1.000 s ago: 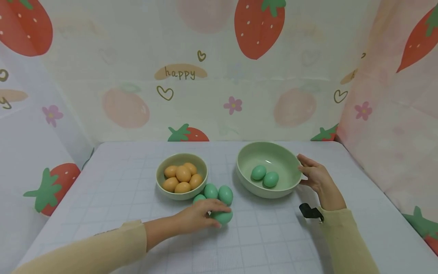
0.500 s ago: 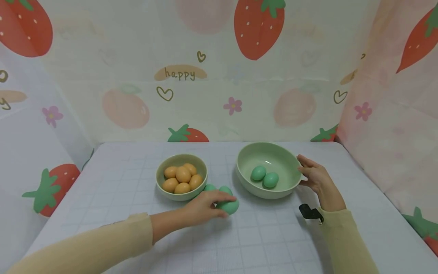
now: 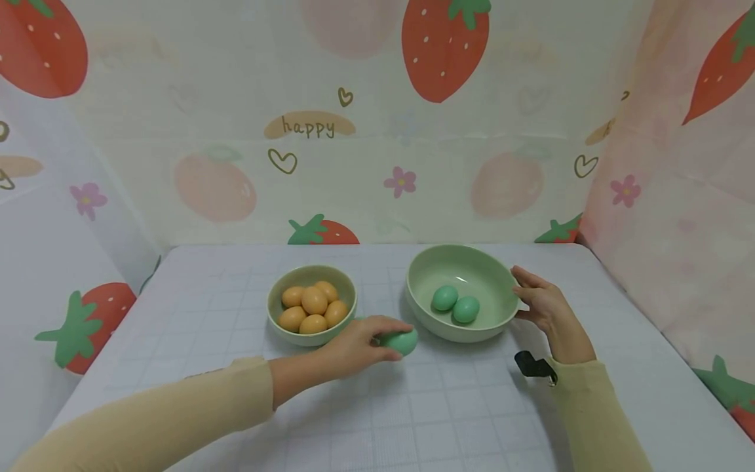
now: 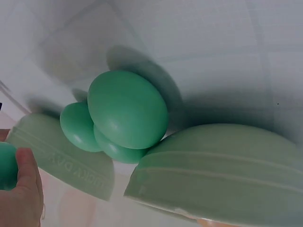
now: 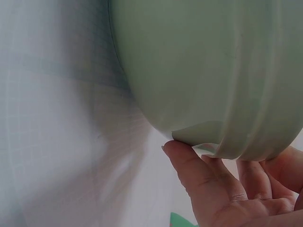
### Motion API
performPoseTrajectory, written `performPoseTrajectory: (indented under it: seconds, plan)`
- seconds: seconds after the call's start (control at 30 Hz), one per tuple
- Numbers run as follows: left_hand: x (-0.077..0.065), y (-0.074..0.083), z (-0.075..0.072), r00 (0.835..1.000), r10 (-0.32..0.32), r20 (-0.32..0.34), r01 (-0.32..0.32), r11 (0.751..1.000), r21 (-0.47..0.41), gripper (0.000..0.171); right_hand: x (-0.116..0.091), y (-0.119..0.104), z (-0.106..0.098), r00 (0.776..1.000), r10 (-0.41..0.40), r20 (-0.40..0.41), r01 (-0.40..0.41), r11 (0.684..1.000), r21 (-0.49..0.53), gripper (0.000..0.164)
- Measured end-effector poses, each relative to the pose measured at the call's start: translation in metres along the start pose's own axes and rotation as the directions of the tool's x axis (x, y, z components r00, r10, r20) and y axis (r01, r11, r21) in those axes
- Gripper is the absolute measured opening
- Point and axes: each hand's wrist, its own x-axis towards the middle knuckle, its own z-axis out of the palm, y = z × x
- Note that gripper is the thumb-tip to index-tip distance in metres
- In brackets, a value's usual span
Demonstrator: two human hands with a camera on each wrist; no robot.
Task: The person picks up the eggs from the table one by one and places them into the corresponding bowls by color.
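Observation:
My left hand (image 3: 364, 344) pinches a green egg (image 3: 404, 342) between thumb and fingers, in front of the gap between two pale green bowls. Part of that hand and egg also shows at the edge of the left wrist view. Three more green eggs (image 4: 127, 109) cluster on the table against the smaller bowl (image 4: 222, 175); my left hand mostly covers them in the head view. Two green eggs (image 3: 466, 309) lie inside the larger bowl (image 3: 439, 324). My right hand (image 3: 551, 314) holds that bowl's right side, fingers at the outer wall and rim in the right wrist view.
Several orange-brown eggs (image 3: 314, 300) fill the smaller bowl at centre left. A white grid-patterned cloth covers the table (image 3: 448, 419). Fabric printed with strawberries (image 3: 445, 52) hangs at the back and both sides. A black strap (image 3: 533, 367) sticks out by the right sleeve.
My left hand has moved the green egg away from me and slightly right, toward the larger bowl. My right hand and both bowls stay in place.

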Motion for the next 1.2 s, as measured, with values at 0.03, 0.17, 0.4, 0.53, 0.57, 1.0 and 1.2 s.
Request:
performPoseTrajectory:
  seconds: [0.03,0.17,0.4,0.53,0.57,1.0,1.2]
  plan:
    - [0.001,0.001,0.0,1.0,-0.008,0.001,0.008,1.0,-0.001,0.044,0.0,0.0,0.0,1.0,0.001,-0.001,-0.001,1.0,0.002,0.062]
    - [0.005,0.003,0.0,1.0,-0.024,-0.005,0.024,1.0,-0.005,0.044,0.0,0.001,-0.001,1.0,0.001,-0.001,-0.001,1.0,-0.001,0.062]
    - [0.011,0.009,0.0,1.0,-0.02,-0.02,0.019,0.999,-0.025,0.044,-0.001,0.0,0.0,1.0,-0.001,0.001,0.001,1.0,-0.009,0.062]
    - [0.015,0.011,0.0,0.999,-0.026,-0.026,0.025,0.999,-0.031,0.044,-0.001,0.0,0.0,1.0,0.0,0.001,0.0,1.0,-0.014,0.062]
    - [0.017,0.012,0.0,0.999,-0.03,-0.027,0.03,0.999,-0.033,0.044,-0.001,0.0,0.0,1.0,-0.001,0.002,0.001,1.0,-0.015,0.062]
    - [0.032,0.016,0.0,0.996,-0.066,-0.055,0.061,0.994,-0.091,0.047,-0.002,-0.001,-0.001,1.0,-0.01,0.018,0.01,1.0,0.0,0.063]
    - [0.04,0.016,0.006,0.994,-0.091,-0.066,0.081,0.987,-0.138,0.047,-0.001,0.0,-0.002,1.0,-0.008,0.019,0.008,1.0,0.001,0.063]
